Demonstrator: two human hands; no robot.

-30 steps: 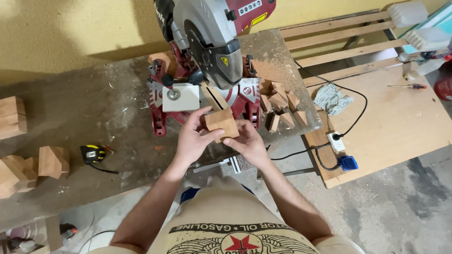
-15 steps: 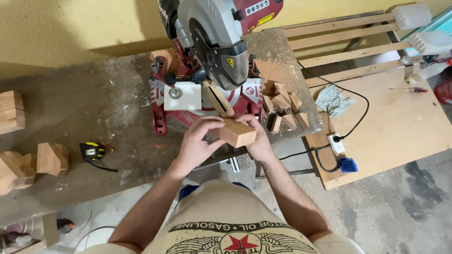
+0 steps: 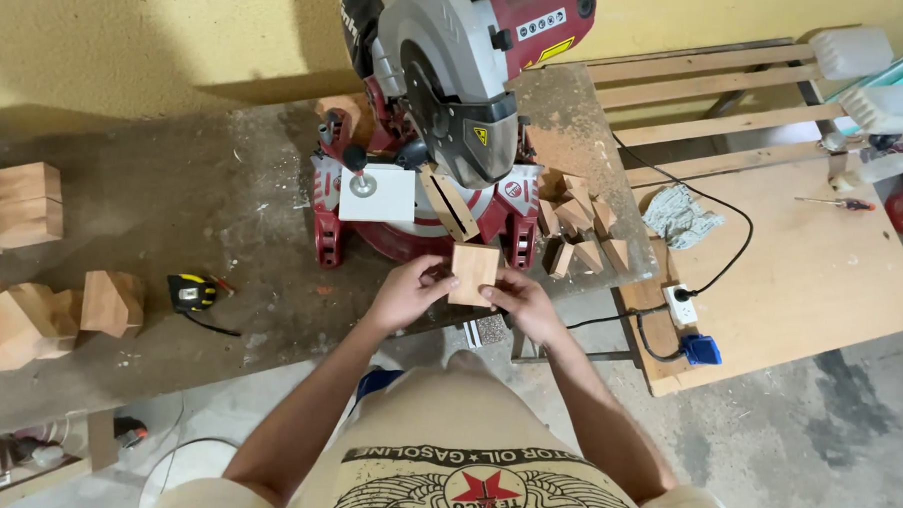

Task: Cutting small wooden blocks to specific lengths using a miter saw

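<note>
**Both hands hold a wooden block in front of the miter saw**

At the far left of the workbench we see stacked wooden blocks, and below them some angled wooden pieces. A little to the right lies a yellow and black tape measure with its black strap.

In the middle, our left hand grasps the left edge of a small square wooden block, with the fingers closed on it. Our right hand grips the same block from its lower right side. The block is held flat side up, just in front of the base of the red miter saw, at the front edge of the bench.

Right of the saw we see a heap of small wooden offcuts. Further right, on a plywood sheet, lie a crumpled grey rag, a white socket strip with a black cable, and a blue plug.
</note>
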